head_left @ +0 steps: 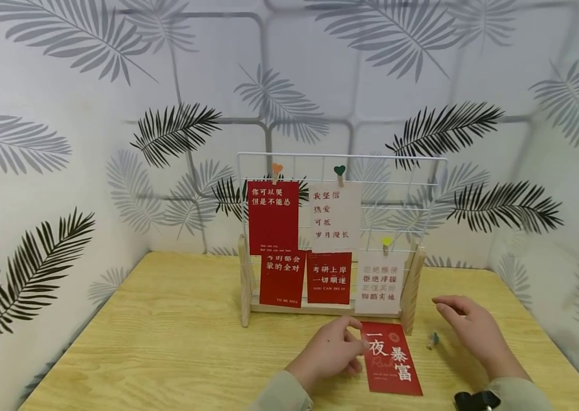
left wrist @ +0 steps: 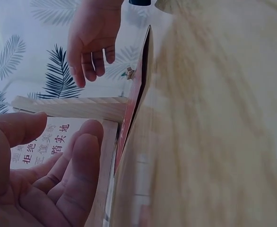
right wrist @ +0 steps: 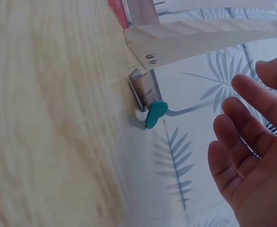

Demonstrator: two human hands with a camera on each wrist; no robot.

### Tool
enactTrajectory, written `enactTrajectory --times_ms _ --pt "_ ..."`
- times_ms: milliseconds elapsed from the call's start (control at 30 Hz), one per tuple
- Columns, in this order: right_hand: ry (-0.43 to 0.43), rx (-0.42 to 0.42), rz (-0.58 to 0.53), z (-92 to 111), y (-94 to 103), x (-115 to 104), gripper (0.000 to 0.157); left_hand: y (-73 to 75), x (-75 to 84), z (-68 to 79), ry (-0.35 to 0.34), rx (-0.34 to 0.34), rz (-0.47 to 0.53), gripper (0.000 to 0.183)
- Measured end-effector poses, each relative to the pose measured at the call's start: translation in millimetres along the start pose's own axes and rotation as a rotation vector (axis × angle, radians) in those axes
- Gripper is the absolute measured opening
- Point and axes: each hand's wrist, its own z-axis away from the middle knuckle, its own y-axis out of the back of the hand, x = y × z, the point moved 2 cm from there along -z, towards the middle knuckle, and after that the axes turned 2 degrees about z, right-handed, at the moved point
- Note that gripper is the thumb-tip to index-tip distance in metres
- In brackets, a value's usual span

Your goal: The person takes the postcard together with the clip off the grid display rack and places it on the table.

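A red card (head_left: pixel 389 358) with large white characters lies on the table in front of the rack. My left hand (head_left: pixel 329 349) is at the card's left edge, overlapping it in the head view. In the left wrist view, the thumb and fingers of that hand (left wrist: pixel 48 170) are spread apart with nothing between them. To the right, a small wooden clip with a green heart (head_left: pixel 432 341) lies on the table. Beside it hovers my right hand (head_left: pixel 476 334), its fingers loosely bent around nothing. The right wrist view shows the clip's teal-green heart (right wrist: pixel 156 114) close up.
A white wire grid rack (head_left: pixel 343 155) on wooden feet (head_left: pixel 412 291) stands behind the card. Several red and white cards hang on it, some by heart clips such as the orange one (head_left: pixel 276 169) and a green one (head_left: pixel 339 170). Leaf-patterned walls (head_left: pixel 217 68) enclose the table (head_left: pixel 156 337).
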Motion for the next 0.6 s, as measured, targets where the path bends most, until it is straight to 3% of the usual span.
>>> enactTrajectory --times_ms 600 --pt "0.123 0.134 0.016 6 15.4 -25 0.043 10.1 9.1 1.6 -0.081 0.041 0.019 0.041"
